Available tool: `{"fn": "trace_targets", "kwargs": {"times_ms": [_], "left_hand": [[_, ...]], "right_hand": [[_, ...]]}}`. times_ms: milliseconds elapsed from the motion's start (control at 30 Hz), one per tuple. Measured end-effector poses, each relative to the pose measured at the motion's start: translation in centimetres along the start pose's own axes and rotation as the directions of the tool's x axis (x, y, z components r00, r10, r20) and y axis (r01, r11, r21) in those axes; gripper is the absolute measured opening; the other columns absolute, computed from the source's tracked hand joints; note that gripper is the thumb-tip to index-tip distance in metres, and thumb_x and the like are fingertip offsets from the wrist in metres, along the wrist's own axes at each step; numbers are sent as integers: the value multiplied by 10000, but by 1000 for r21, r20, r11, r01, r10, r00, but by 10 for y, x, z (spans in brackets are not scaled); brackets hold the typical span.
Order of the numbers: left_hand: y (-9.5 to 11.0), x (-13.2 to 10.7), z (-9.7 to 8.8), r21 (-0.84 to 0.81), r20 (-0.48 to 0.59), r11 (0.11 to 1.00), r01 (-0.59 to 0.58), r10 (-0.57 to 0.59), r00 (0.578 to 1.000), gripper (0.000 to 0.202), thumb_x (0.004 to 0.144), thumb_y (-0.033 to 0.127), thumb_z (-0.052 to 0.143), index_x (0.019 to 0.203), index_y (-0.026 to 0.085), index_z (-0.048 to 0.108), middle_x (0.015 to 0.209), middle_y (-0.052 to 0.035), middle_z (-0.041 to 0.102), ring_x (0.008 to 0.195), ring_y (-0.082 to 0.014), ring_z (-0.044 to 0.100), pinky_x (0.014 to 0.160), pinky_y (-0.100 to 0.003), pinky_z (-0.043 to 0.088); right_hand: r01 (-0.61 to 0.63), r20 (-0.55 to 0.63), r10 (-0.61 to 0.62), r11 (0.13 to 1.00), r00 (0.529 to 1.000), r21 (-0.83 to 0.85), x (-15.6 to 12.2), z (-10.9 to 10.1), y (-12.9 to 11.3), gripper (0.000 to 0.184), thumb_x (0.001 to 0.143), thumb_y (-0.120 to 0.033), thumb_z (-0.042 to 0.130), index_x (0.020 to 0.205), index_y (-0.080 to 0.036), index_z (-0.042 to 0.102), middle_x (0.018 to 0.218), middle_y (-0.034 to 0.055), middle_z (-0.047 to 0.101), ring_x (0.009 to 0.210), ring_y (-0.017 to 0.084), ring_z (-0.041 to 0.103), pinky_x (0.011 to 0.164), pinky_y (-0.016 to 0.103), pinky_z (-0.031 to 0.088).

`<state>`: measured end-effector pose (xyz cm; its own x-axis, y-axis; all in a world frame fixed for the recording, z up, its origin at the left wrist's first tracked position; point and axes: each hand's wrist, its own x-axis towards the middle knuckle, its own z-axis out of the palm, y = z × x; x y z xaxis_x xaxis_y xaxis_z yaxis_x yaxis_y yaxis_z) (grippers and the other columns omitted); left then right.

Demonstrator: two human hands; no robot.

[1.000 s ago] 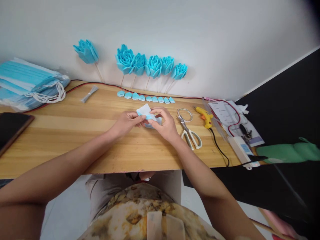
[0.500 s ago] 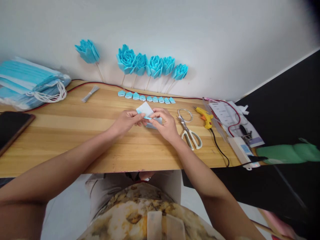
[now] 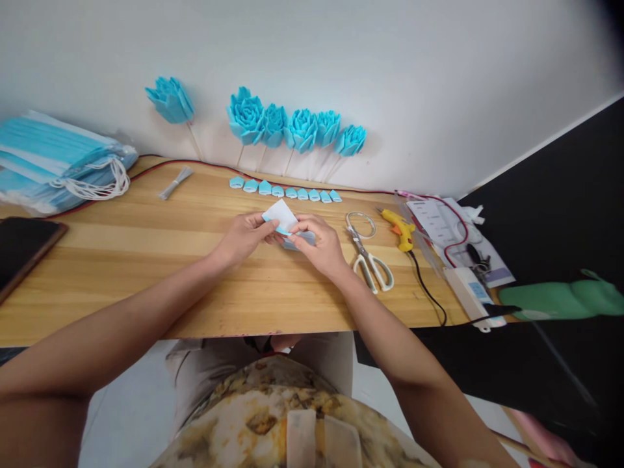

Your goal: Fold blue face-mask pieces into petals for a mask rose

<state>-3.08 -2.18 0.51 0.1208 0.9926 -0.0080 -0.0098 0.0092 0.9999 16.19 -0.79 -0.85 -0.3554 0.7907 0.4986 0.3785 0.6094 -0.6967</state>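
Observation:
Between both hands is a small square of mask fabric (image 3: 281, 214), white on its face with a blue fold along its lower edge. My left hand (image 3: 247, 235) pinches its left side between thumb and fingers. My right hand (image 3: 319, 242) pinches the right lower side, fingers closed on the fold. Under the hands lies a stack of pale cut pieces (image 3: 299, 241), partly hidden. Beyond the hands, a row of several folded blue petals (image 3: 291, 193) lies on the wooden table (image 3: 205, 224). White-handled scissors (image 3: 371, 263) are to the right of my right hand.
Several blue fabric flowers (image 3: 301, 130) on sticks lean against the wall. A bag of face masks (image 3: 53, 159), a bundle of wires (image 3: 175, 183) and a phone (image 3: 26, 250) are left. A yellow glue gun (image 3: 400, 229), a tape-like ring (image 3: 361, 225), a power strip (image 3: 470, 292) and green bottle (image 3: 560, 299) stand right.
The fabric square has shifted slightly to the left and its blue folded edge shows more. Both hands still pinch it; the other things have not moved.

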Motion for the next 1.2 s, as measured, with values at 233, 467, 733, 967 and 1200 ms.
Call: {"fn": "trace_targets", "kwargs": {"times_ms": [233,467,733,967,1200], "left_hand": [[1,-1,0,-36,5,999,-19,19,1000,314,716,455,767,762,159,674,653,-24,709,673,-179,685,668,-294,541],[-7,2,-2,-35,11,999,-23,23,1000,334,705,385,755,937,147,719,838,-64,775,741,-205,723,687,-316,555],[-6,2,-4,50,61,996,-73,70,996,366,766,415,725,1011,144,703,879,-72,772,768,-195,730,722,-312,542],[-8,1,-3,52,117,996,-73,67,991,467,770,449,729,1131,155,688,911,-66,778,785,-209,746,746,-328,558],[-8,0,-3,35,120,997,-65,60,991,456,772,457,733,1119,162,697,865,-67,772,774,-215,740,744,-334,564]], "right_hand": [[22,3,-22,1000,1000,12,0,2,1,43,848,-236,688,812,-253,702,1020,30,751,1061,215,676,969,393,497],[3,21,-3,1000,1000,8,0,2,-2,30,840,-227,691,817,-242,705,1011,34,738,1013,209,670,940,375,496],[-36,-28,37,998,999,43,1,4,-3,84,850,-236,676,767,-229,667,855,9,712,841,166,642,792,310,499],[-111,-38,115,989,993,94,1,4,-5,93,836,-281,657,761,-227,657,857,13,714,837,164,643,788,309,511],[-243,-31,249,962,968,124,0,3,-7,124,798,-326,665,749,-213,652,754,-5,711,687,141,609,686,288,476]]}}
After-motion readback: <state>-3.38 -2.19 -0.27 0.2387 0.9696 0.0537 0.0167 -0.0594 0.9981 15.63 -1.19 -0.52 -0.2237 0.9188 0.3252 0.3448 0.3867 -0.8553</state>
